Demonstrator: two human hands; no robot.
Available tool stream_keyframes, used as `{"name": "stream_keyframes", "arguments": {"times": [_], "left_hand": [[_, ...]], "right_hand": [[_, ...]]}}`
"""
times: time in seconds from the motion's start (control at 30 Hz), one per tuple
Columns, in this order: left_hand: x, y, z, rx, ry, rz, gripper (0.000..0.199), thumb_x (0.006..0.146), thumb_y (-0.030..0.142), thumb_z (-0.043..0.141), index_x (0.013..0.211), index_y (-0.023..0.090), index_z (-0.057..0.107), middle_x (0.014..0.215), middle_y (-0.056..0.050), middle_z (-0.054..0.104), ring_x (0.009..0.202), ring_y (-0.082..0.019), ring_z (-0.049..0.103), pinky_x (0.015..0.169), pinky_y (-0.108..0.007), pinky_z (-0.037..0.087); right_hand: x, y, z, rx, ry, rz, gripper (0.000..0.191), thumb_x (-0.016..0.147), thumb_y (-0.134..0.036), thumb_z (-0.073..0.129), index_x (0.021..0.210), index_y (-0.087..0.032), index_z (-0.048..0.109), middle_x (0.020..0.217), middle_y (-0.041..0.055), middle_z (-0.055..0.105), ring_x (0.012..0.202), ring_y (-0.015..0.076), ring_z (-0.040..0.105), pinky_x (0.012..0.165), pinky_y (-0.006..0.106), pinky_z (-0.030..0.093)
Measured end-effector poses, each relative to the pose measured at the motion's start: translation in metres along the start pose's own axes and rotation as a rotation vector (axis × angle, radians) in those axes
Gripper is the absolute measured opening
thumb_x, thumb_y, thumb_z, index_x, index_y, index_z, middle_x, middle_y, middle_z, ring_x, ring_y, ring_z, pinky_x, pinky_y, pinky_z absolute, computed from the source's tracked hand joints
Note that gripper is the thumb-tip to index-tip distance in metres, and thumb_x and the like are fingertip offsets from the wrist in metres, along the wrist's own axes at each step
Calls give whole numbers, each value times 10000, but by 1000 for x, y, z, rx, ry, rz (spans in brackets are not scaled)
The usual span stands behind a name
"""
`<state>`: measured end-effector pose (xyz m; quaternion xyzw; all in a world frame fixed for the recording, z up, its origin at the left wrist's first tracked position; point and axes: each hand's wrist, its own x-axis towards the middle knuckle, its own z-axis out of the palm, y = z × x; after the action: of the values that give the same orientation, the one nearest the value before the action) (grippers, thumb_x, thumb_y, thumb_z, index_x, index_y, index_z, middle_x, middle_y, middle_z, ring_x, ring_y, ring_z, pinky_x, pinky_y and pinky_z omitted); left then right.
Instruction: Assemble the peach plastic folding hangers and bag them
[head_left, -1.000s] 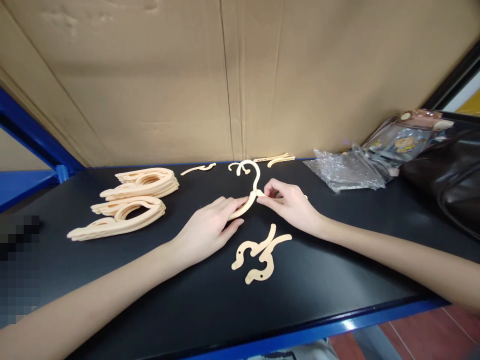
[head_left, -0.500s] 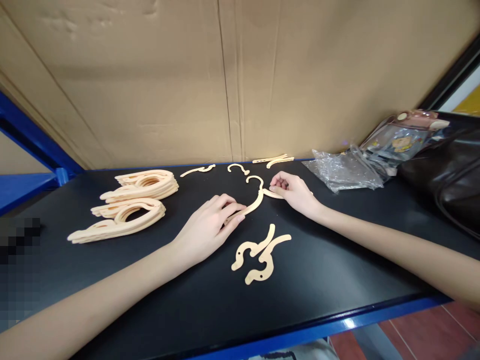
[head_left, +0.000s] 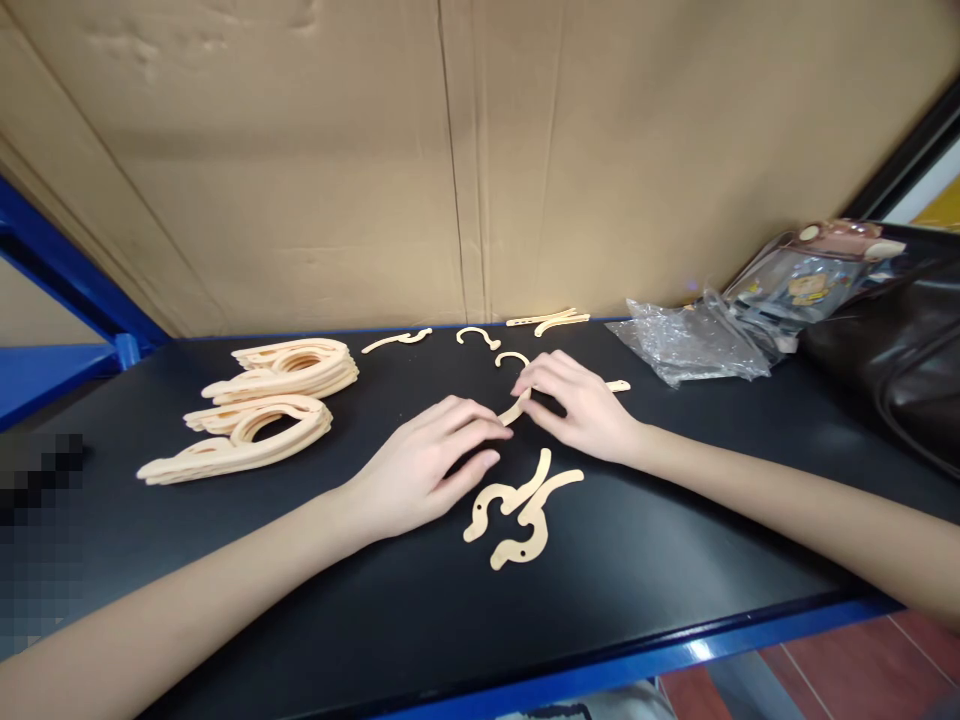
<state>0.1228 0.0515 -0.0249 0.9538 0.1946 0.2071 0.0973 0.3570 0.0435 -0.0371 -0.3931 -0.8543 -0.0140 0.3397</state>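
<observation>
A cream-coloured clothes hanger (head_left: 514,409) lies between my hands, its curved hook pointing away from me. My right hand (head_left: 579,408) reaches over the middle, its fingertips and thumb closed on the hanger near the joint. One end of the right arm shows beyond that hand. My left hand (head_left: 435,462) rests beside the left arm, thumb and fingers apart; its fingertips lie close to the hanger and partly cover it. Nearer to me are two loose curved hanger pieces (head_left: 531,540), one overlapping the other, each with a small hole.
Two stacks of cream hanger parts (head_left: 262,455) lie on the left of the black tabletop (head_left: 675,560). Along the back are a loose hook (head_left: 474,333), a curved piece (head_left: 396,340) and thin strips (head_left: 555,320). Clear plastic bags (head_left: 686,345) and a dark leather bag (head_left: 892,340) sit at right.
My right hand has moved left from the hanger's right arm to its middle. My left fingers have loosened from the left arm, and the thumb has spread away.
</observation>
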Motion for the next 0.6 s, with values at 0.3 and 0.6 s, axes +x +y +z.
{"name": "stream_keyframes", "arguments": {"times": [0.3,0.6], "left_hand": [[0,7,-3,-55,-110,227,237,780,185,520,992,192,625,1060,-70,615,964,-206,549,890,-343,457],[0,4,-1,19,-87,171,194,879,245,510,1028,194,624,1038,-51,645,945,-182,560,865,-306,452]], "right_hand": [[0,3,3,-12,-245,-83,224,918,-314,535,1099,-210,614,1048,45,627,967,190,535,867,353,431],[1,1,3,-55,-224,-28,202,914,-322,543,1053,-194,615,1023,49,634,970,193,543,853,347,401]]}}
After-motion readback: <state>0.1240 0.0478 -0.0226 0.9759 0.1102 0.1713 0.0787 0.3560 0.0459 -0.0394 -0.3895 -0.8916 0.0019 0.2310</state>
